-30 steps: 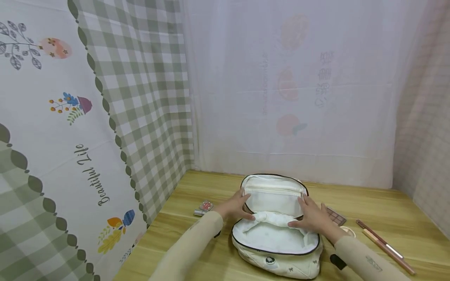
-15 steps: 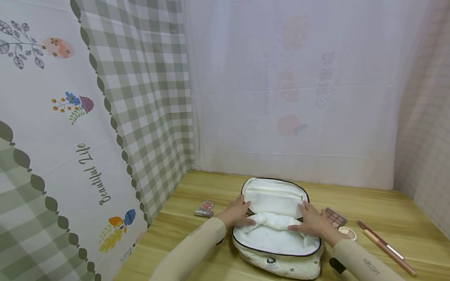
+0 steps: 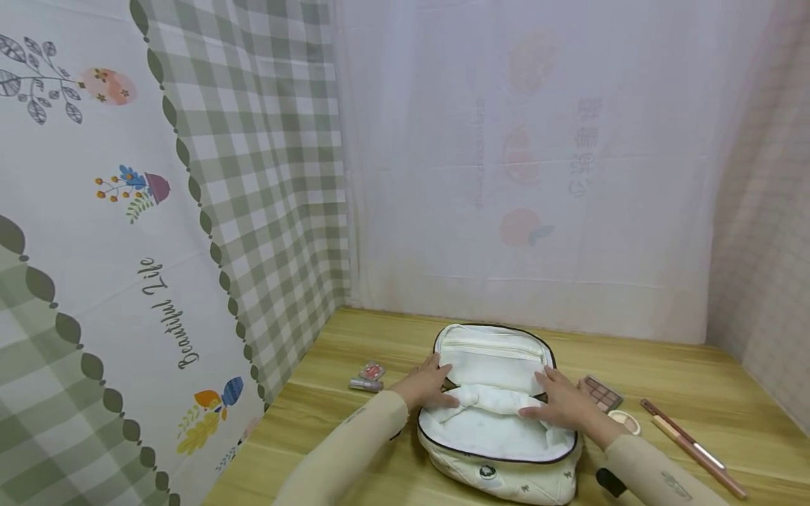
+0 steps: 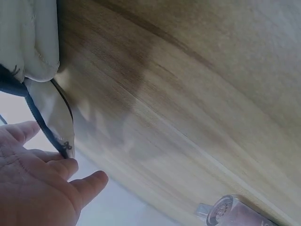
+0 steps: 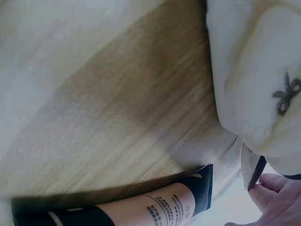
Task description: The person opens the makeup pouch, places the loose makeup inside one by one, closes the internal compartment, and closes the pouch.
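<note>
A white quilted cosmetic bag (image 3: 500,472) with dark trim stands unzipped on the table, its lid (image 3: 493,369) folded back. Its white-lined inside faces up. On the lid's left edge rest the fingers of my left hand (image 3: 425,386), the thumb pointing inward over the bag's opening. My right hand (image 3: 563,400) touches the lid's right edge in the same way, fingers spread. The left wrist view has the left hand (image 4: 42,183) against the dark-trimmed edge. At the corner of the right wrist view, fingers of the right hand (image 5: 277,195) meet the trim.
Left of the bag lie a small tube (image 3: 365,385) and a clear compact (image 3: 372,370). To the right are an eyeshadow palette (image 3: 601,393), a round compact (image 3: 625,422) and slim pencil-like sticks (image 3: 692,446). A foundation tube (image 5: 155,207) lies beside the bag.
The lid has tipped farther back and lower, with both hands following it slightly down. The bag's body and the cosmetics have stayed in place.
</note>
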{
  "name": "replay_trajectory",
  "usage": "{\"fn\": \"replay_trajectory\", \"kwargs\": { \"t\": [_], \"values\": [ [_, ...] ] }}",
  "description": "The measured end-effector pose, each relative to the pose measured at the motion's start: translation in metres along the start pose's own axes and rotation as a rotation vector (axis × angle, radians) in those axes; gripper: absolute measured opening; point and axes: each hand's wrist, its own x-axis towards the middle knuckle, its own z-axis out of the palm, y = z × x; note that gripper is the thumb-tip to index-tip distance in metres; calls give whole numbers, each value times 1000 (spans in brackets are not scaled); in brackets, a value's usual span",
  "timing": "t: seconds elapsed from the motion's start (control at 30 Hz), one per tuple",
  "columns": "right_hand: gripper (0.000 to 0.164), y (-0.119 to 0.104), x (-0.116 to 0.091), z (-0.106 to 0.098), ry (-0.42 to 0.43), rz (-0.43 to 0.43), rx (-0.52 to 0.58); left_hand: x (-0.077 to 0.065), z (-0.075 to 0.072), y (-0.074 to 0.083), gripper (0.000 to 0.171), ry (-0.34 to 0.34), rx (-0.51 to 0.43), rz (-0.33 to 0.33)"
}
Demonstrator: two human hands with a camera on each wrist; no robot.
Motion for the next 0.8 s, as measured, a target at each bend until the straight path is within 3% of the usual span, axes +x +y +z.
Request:
{"fn": "replay_trajectory", "kwargs": {
  "t": [0.17, 0.37, 0.8],
  "values": [
    [103, -1, -4, 0, 3, -20, 15, -2, 0, -2, 82, 19, 13, 8],
    [100, -5, -8, -2, -6, -22, 28, -9, -1, -6, 77, 49, 66, 73],
    [96, -7, -14, -8, 7, -31, 37, -10, 6, -12, 68, 44, 133, 111]
  ]
}}
